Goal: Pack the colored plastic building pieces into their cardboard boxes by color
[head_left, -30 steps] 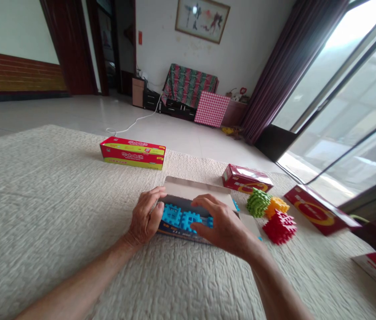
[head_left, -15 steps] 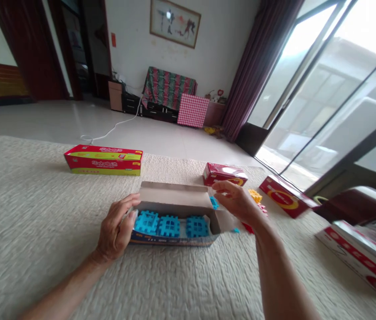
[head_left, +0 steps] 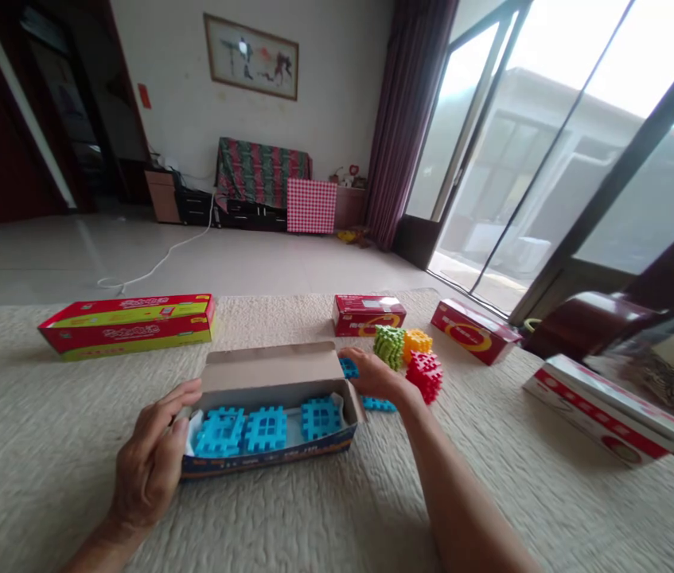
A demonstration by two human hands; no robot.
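Observation:
An open cardboard box (head_left: 265,460) with its lid flap tipped back sits on the quilted cover in front of me. Inside lie several blue notched building blocks (head_left: 266,430), the square kind with window-like centres, on whitish lining. My left hand (head_left: 149,454) grips the box's left end, thumb at the front and fingers behind. Past the right end, my right hand (head_left: 375,374) has its fingers curled on a blue building block (head_left: 348,368), partly hidden by them. Beneath that wrist lies another blue piece (head_left: 379,405).
Green blocks (head_left: 390,346), yellow blocks (head_left: 418,344) and red blocks (head_left: 425,376) stand right of my right hand. Behind are a dark red box (head_left: 369,317) and another red box (head_left: 473,333). A red-and-green box (head_left: 134,328) lies left, a white-and-red box (head_left: 605,410) right.
My right hand has come down from above onto the blue block beside the box. My left hand keeps its hold on the box. The view has swung to the right.

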